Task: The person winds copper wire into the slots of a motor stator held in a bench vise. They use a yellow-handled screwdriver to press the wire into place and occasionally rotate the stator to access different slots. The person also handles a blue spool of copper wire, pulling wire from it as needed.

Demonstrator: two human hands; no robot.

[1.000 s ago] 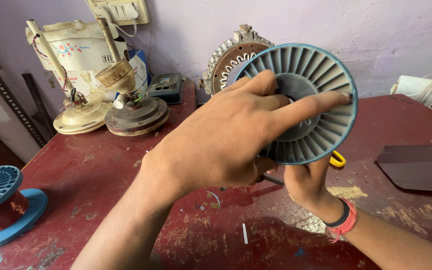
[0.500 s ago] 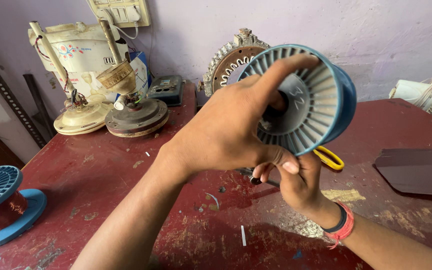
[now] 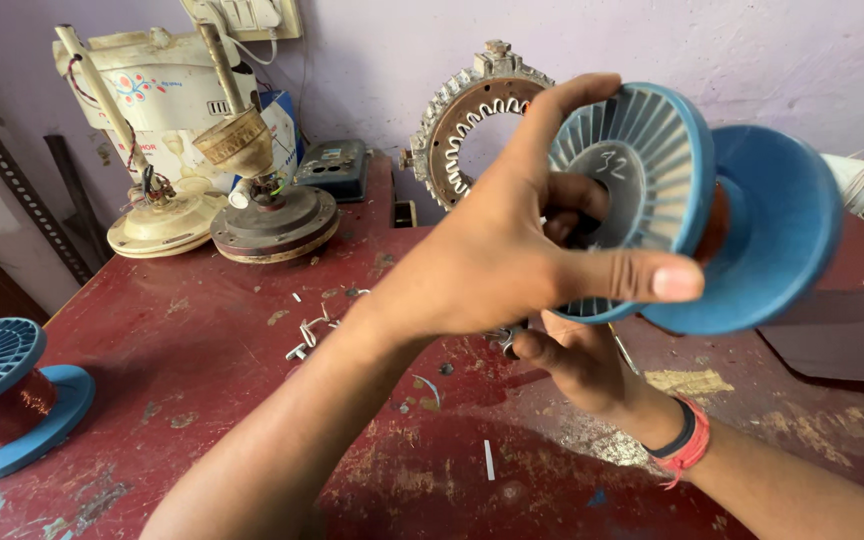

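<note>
Spool (image 3: 697,205): above the desk (image 3: 202,340), between left hand (image 3: 497,255) and right hand (image 3: 577,360) below.
Second spool (image 3: 2,395): desk's left edge.
Fan motors (image 3: 222,205): back left.
Stator ring (image 3: 472,125): behind the spool, against the wall.

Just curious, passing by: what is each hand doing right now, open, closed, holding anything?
Left hand: closed around the blue spool, holding it up.
Right hand: below the spool, fingers curled; what it grips cannot be told.

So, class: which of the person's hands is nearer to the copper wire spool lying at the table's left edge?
Left. The left hand grips the raised blue spool, on the side towards the copper wire spool; the right hand sits further right, beneath it.
</note>
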